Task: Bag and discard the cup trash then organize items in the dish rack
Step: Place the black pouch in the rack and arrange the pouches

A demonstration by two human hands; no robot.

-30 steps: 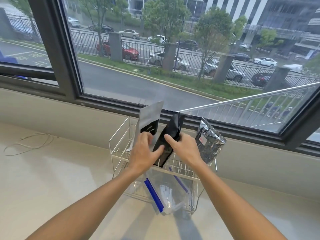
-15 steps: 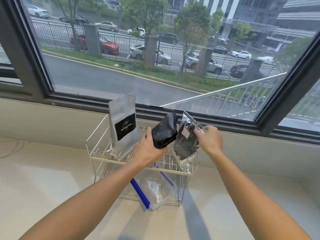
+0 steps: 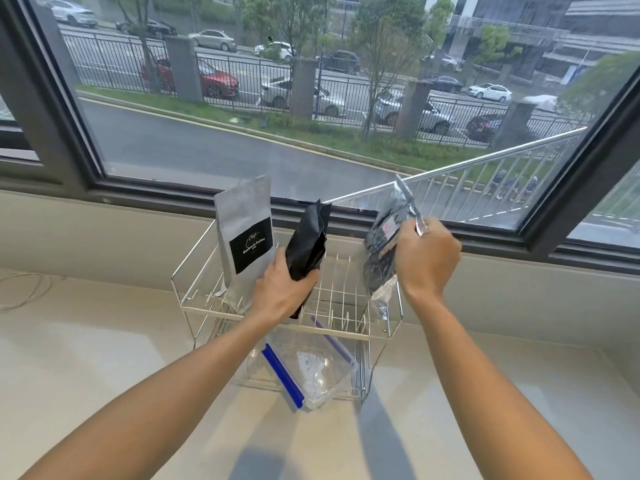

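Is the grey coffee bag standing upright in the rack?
Nearly upright: the grey bag stands in the rack on its bottom edge, leaning slightly.

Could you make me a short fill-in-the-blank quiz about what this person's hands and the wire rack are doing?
1. The left hand holds the ____ pouch.
2. The right hand holds a clear packet with ____ contents.
3. The silver bag stands in the rack's ____ tier.
4. The clear box on the lower tier has ____ clips.

Missing words: black; dark; upper; blue
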